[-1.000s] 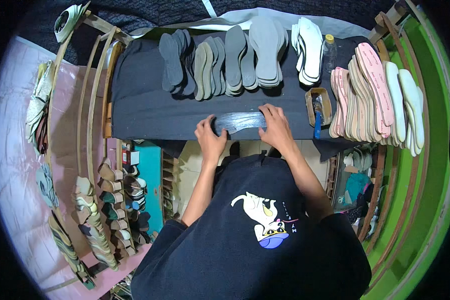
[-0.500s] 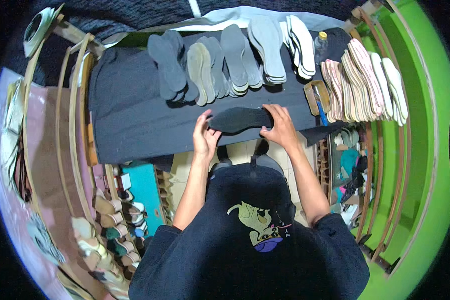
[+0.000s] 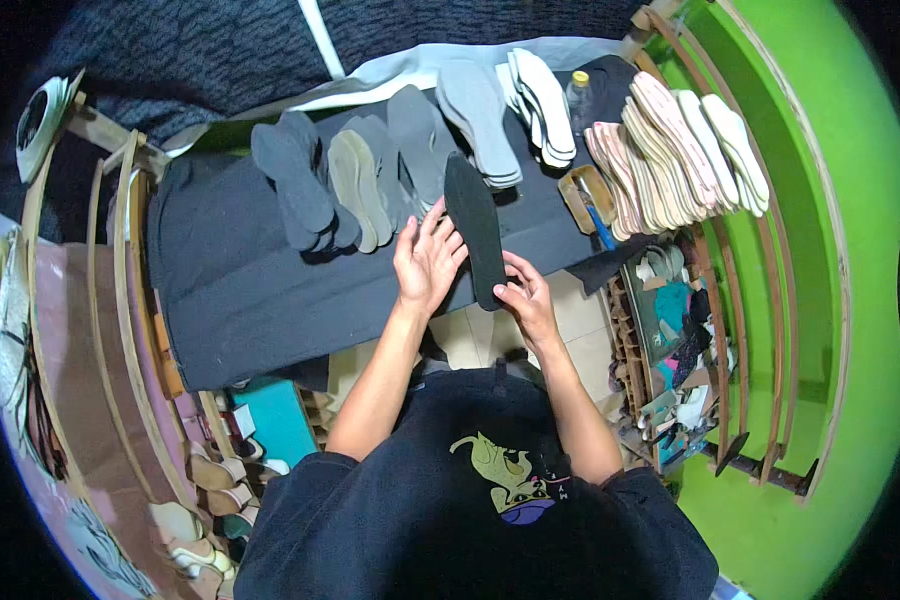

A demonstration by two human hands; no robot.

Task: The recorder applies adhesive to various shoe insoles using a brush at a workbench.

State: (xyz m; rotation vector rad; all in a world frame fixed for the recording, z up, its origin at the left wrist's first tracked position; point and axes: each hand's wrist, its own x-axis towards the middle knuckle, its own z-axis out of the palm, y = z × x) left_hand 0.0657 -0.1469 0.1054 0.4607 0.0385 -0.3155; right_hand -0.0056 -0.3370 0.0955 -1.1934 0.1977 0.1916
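Observation:
A black shoe insole is held up over the table's near edge, its long side pointing away from me. My right hand grips its lower end between thumb and fingers. Beside its left edge, my left hand is open, palm up with fingers stretched; whether the fingertips touch the insole I cannot tell. Just beyond lie overlapping piles of dark grey insoles, an olive-beige pile and light grey insoles.
White insoles and cream, pink-edged insoles lie to the right on the black-covered table. Near them are a tan tray with a blue-handled brush and a yellow-capped bottle. Wooden racks flank both sides.
The insole has turned from lying crosswise between both hands to pointing away from me. My left hand has let go and opened, while my right hand keeps hold. The view has shifted too.

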